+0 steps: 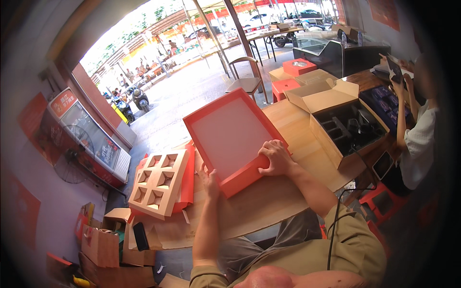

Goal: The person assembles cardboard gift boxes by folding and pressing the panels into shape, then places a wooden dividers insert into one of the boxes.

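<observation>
Red shallow rectangular box tray (223,137), one, pale-lined: held tilted above the near part of the wood-topped counter (288,180), open face turned up toward the person; contact of its lower edge with the counter cannot be told. Right hand (276,157): closed over the near wall by the right corner, gripping it. Left hand (210,182): part-curled at the left wall near its lower corner; whether pinching or merely steadying, cannot be told. Handling, as judged: light paperboard, fairly stiff, smooth-faced and perhaps a little slippery; wide panel apt to flex, corners and walls apt to crease. Best hold: opposite walls close to the corners, thumbs outside, no pressure on the panel. Kraft six-cell insert (154,178), one, left of the tray, lying over red card pieces (188,178); likely light, dividers easily crushed. Black smartphone (140,236), one, at the counter's left near corner. Open corrugated carton (325,139), one, right, dark contents.
</observation>
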`<state>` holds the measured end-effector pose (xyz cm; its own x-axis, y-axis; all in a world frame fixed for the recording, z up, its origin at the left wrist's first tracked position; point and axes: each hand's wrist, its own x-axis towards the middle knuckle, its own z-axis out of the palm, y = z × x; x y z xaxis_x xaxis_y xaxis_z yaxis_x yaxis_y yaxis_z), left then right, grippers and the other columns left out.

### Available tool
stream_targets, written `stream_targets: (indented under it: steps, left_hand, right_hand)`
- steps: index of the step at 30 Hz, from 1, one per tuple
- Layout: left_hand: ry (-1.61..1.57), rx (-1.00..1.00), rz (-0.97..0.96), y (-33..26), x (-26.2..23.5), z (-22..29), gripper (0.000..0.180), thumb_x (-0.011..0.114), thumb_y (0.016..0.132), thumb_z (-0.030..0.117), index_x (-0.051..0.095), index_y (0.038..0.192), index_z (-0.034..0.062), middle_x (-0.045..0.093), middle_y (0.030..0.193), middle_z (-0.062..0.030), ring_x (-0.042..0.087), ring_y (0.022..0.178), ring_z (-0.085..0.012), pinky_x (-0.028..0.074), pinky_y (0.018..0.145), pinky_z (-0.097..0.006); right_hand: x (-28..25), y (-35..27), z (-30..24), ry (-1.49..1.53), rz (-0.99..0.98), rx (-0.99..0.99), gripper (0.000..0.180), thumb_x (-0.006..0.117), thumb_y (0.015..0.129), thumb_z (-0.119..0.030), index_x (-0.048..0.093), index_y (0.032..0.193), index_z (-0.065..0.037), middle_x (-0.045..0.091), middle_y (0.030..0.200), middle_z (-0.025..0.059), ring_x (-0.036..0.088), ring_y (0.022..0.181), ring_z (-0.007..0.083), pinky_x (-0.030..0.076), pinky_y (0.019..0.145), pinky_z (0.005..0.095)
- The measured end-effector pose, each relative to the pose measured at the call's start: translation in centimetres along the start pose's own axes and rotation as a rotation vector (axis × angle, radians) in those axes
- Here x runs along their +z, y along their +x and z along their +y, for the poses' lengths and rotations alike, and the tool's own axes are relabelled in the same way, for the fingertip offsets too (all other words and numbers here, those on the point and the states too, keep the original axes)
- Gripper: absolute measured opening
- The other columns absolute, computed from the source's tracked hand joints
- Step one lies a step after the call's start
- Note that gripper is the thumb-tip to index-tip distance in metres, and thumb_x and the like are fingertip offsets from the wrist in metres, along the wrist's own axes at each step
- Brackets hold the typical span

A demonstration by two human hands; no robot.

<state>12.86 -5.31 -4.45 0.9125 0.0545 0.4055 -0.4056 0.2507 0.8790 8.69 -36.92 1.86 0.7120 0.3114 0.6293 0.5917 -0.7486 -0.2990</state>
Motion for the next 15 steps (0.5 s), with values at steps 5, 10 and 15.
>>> stream_targets:
  steps: [5, 10, 15]
  left_hand:
    - [0.075, -0.122, 0.153, -0.1, -0.1, 0.9, 0.078, 0.064, 0.094, 0.012, 0.021, 0.160, 0.0050, 0.057, 0.133, -0.0169, 0.058, 0.114, -0.0222, 0.047, 0.101, -0.037]
    - [0.084, -0.172, 0.222, -0.9, 1.3, 2.4, 0.098, 0.073, 0.090, 0.022, 0.013, 0.165, 0.0054, 0.050, 0.142, -0.0193, 0.053, 0.126, -0.0243, 0.043, 0.108, -0.039]
    - [0.567, -0.069, 0.195, -1.2, 0.9, 1.5, 0.111, 0.079, 0.090, 0.033, 0.004, 0.167, 0.0038, 0.044, 0.151, -0.0264, 0.050, 0.135, -0.0268, 0.044, 0.108, -0.039]
  right_hand:
    - [0.3, -0.1, 1.1, -0.057, 0.188, -0.139, 0.026, 0.078, 0.072, -0.016, 0.064, 0.092, -0.010, 0.061, 0.109, 0.0065, 0.058, 0.113, 0.0303, 0.038, 0.109, 0.0492]
    - [1.1, -0.6, 4.5, -0.275, 0.438, 0.073, 0.017, 0.074, 0.075, -0.003, 0.069, 0.088, -0.014, 0.062, 0.112, 0.0057, 0.058, 0.115, 0.0301, 0.039, 0.106, 0.0498]
    - [1.9, -0.3, 5.6, -0.084, 0.130, 0.507, 0.017, 0.065, 0.085, -0.007, 0.076, 0.095, -0.016, 0.071, 0.098, 0.0112, 0.068, 0.106, 0.0320, 0.051, 0.093, 0.0496]
